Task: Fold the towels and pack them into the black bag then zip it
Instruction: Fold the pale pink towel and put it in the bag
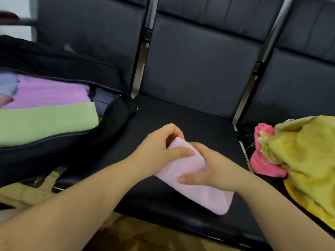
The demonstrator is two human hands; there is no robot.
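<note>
A folded pale pink towel lies on the middle black seat. My left hand grips its far end, thumb on top and fingers curled round the edge. My right hand holds the towel's middle, thumb across the top. The black bag lies unzipped on the left seat. Inside it are folded towels: a green one in front, a purple one behind it, and a bluish one at the far left.
A crumpled yellow towel and a bright pink one lie heaped on the right seat. Three black padded chairs stand in a row with narrow gaps between them. Yellowish floor shows below the seats.
</note>
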